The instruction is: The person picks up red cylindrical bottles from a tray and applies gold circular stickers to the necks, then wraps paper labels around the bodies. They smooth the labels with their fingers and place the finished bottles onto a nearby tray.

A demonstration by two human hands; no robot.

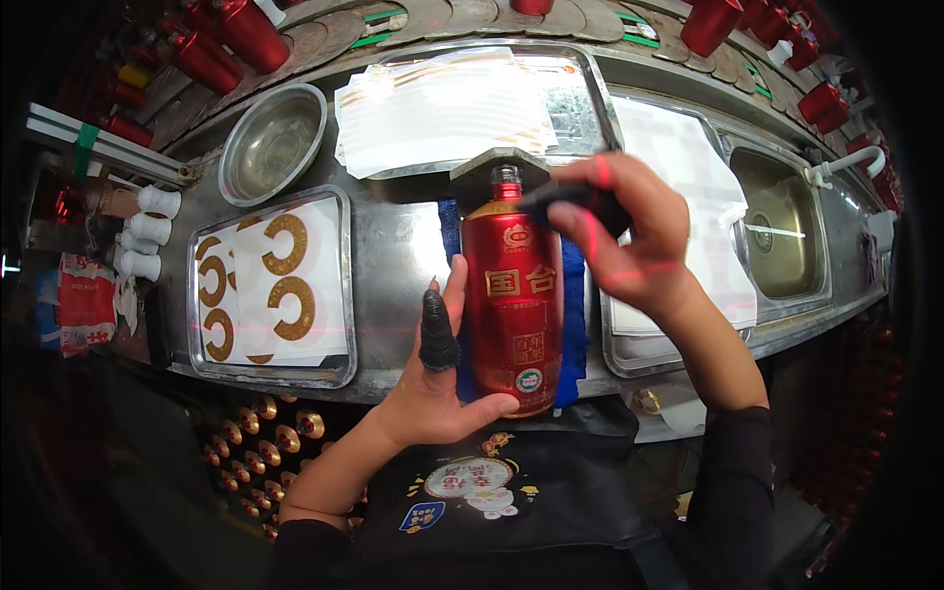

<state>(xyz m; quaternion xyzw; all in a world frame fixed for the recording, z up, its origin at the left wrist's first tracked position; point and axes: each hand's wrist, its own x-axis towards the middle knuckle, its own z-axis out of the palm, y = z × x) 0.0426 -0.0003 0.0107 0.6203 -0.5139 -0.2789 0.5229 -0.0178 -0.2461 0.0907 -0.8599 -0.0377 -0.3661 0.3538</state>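
A glossy red bottle (513, 295) with gold lettering and a gold shoulder lies on a blue cloth (573, 369). Its neck points away from me, into a notched metal rest (474, 182). My left hand (433, 379) holds the bottle's left side, fingers along it and thumb over the lower front; black wrapping covers one finger. At the bottle's shoulder, my right hand (634, 231) is closed, its fingers bent together. Something black (600, 205) shows at those fingers, its tip smeared by motion; whether it is a tool or finger wrapping, I cannot tell.
To the left, a tray (349, 285) holds sheets of gold C-shaped labels (287, 246), with a metal bowl (231, 162) behind. White sheets (442, 108) lie in the back tray; more sheets (678, 216) cover the right tray, beside a sink (787, 221). Beyond runs a conveyor (492, 25) with red bottles.
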